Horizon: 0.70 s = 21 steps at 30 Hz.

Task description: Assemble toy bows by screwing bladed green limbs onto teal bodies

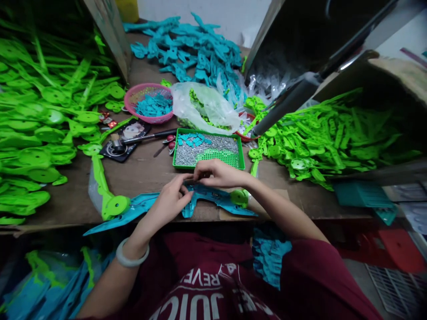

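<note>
A long blue plastic bow-shaped part (140, 205) lies along the table's front edge, with green arms (102, 178) at round joints near both ends. My left hand (171, 195) is closed on the middle of this blue part, its fingers curled over it. My right hand (216, 173) meets it there from the right, thumb and fingers pinched together; what they hold, if anything, is hidden. Just beyond my hands, a green tray (242, 153) holds many small silver pieces, probably screws, and several small blue pieces (193, 140).
Green plastic parts pile up at left (43, 133) and right (327, 138). At the back are a heap of blue parts (200, 49), a pink basket (130, 100) and a plastic bag (220, 109). A hammer (147, 137) lies left of the tray; a dark pole (290, 102) slants in from the right.
</note>
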Tool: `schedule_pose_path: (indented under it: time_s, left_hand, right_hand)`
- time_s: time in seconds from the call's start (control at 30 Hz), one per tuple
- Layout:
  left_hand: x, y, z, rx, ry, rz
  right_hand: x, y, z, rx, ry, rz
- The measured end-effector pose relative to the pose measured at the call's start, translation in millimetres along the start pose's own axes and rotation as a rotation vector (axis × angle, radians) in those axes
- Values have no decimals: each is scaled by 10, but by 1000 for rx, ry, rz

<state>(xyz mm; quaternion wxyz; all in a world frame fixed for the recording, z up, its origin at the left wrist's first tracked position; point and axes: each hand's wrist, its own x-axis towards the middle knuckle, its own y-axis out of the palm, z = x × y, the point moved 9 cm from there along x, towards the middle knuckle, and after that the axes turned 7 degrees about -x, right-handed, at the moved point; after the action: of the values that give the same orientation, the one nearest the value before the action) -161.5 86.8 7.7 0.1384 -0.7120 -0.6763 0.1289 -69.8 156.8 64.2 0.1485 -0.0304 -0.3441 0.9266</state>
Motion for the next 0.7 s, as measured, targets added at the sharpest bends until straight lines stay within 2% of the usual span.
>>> schedule_pose_path:
  time_s: [0.1,0.17,0.23,0.3,0.4,0.47,0.53,0.63,0.7]
  left_hand:
    - [28,52,2,-146,-19,68]
    - [43,31,-28,-70,-2,59]
    - [26,-39,-78,89,29,-32]
    - [-51,-114,-174,181,104,-179]
    - [-226,-183,-273,172,217,-380]
    - [-268,-201,-250,172,223,-412]
    - [-199,-191,-216,226,222,-319]
    - [10,-122,-213,288,293,-27]
    - [152,-66,-221,241,332,159]
  right_hand:
    - [11,21,82,60,-77,34]
    - [25,34,111,101,-103,54]
    - [38,30,107,107,-108,50]
    - [46,18,65,96,-88,35]
    - [47,10,-11,111,-51,27]
    - [47,10,-3,138,-68,30]
    - [52,21,69,158,-120,50]
    - [62,60,236,150,-213,109]
    - [63,96,348,126,-265,161]
